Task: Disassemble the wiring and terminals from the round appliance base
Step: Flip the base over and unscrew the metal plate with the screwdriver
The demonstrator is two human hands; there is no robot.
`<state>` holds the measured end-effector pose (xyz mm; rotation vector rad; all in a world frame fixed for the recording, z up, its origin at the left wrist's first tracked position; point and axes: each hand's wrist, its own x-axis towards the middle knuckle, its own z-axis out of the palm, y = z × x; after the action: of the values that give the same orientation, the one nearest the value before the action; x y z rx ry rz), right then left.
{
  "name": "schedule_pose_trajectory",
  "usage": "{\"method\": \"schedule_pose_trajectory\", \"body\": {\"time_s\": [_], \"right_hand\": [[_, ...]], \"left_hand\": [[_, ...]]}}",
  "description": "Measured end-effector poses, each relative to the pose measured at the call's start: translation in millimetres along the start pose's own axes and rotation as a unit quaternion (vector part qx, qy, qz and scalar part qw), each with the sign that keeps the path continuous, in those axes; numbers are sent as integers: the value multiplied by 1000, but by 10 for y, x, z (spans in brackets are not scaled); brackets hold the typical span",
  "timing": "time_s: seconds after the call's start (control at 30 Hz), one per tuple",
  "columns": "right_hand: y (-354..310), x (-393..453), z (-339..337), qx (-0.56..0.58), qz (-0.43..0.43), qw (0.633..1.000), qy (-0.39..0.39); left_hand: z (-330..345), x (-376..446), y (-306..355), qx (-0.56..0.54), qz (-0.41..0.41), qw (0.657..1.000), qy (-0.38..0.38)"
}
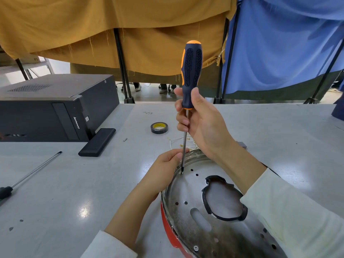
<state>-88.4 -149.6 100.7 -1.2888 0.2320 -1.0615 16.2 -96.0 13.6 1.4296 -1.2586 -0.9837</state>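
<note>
The round, red-rimmed metal appliance base [195, 211] lies on the grey table [74, 183] under both hands. The right hand [201, 120] grips an upright orange-and-black screwdriver [190, 71], tip on a screw near the base's far rim, while the left hand [165, 164] pinches its shaft. Beyond the base lie loose white wires [175, 140] and a black tape roll [159, 127].

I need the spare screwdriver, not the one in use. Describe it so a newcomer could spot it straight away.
Start at the black computer case at the table's far left, then look nearer along the grey table to its left edge. The spare screwdriver lies flat there, untouched. Unlike the orange-and-black screwdriver held upright by the right hand, its handle is plain black.
</note>
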Motion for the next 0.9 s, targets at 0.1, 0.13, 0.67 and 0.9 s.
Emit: {"method": "schedule_pose_trajectory", "body": {"time_s": [0.1,0.13,0.67,0.9], "right_hand": [[5,10,-3,-30,-2,999,21],[10,11,-5,-36,-3,999,33],[-22,37,-88,67,20,997,11],[-133,23,-78,62,-8,997,34]], "left_hand": [[-4,1,-2,0,1,1000,1],[-5,4,-7,-2,3,1000,2],[-12,-8,0,91,69,992,55],[-57,-84,92,209,71,974,53]]}}
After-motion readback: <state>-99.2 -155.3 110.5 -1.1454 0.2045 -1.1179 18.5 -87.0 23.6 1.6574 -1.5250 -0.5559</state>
